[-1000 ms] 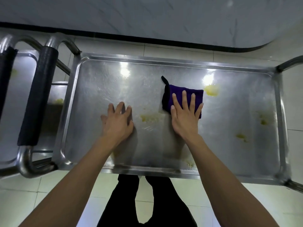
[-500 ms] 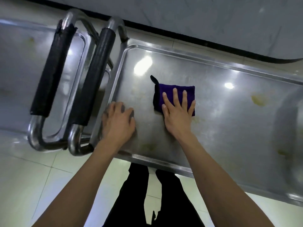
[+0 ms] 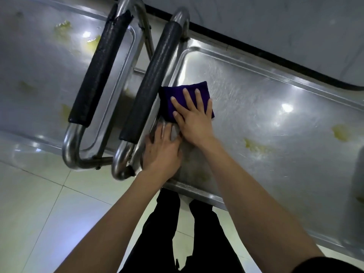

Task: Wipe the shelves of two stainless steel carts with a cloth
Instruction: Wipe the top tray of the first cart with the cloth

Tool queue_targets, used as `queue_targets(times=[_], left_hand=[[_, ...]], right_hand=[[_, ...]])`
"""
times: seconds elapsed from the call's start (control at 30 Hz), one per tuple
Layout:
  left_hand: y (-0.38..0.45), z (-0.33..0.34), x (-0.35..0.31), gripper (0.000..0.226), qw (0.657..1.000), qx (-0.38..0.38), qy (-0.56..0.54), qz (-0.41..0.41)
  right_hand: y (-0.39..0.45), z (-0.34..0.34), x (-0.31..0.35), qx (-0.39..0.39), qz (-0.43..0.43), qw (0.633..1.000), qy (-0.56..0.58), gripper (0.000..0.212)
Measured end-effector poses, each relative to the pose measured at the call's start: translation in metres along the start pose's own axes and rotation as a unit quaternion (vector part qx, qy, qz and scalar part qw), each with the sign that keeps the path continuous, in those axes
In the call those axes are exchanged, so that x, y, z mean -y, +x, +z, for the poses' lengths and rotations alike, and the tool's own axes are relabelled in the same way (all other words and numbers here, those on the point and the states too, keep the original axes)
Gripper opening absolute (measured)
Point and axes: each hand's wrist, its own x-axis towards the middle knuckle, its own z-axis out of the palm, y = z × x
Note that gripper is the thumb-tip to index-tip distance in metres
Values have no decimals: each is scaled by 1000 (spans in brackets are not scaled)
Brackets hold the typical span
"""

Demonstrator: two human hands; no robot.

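Against the handle (image 3: 149, 81), the cloth (image 3: 171, 95) has slid left.

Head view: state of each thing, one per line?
purple cloth: folded, flat on the right cart shelf, at its left end
right hand: fingers straight, pressing the cloth
left hand: flat on the shelf, near corner
right cart shelf: yellow smears toward its right
left cart shelf: yellow smears, untouched
black handle grips: two, side by side, unheld
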Motion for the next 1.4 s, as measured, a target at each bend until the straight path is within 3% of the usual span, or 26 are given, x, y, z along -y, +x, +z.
queue_targets(times=[0.3,0.5,0.63,0.83,1.17,1.4], left_hand=[[0,-7,-20,61,999,32,38,-6],[-5,-3,-121,41,995,-11,18,101],[-8,6,-178,40,993,0,25,117],[-18,15,-199,41,992,30,53,108],[-18,14,-177,44,989,11,57,139],[-36,6,-85,43,998,-39,-7,45]], right_hand=[[-72,6,-73,-49,111,992,42,51],[-148,0,-160,-59,172,982,43,53],[-197,-7,-214,-70,222,972,43,52],[-245,-9,-263,-80,249,964,43,53],[-237,4,-233,-83,245,966,13,55],[-198,26,-148,-83,179,980,4,56]])
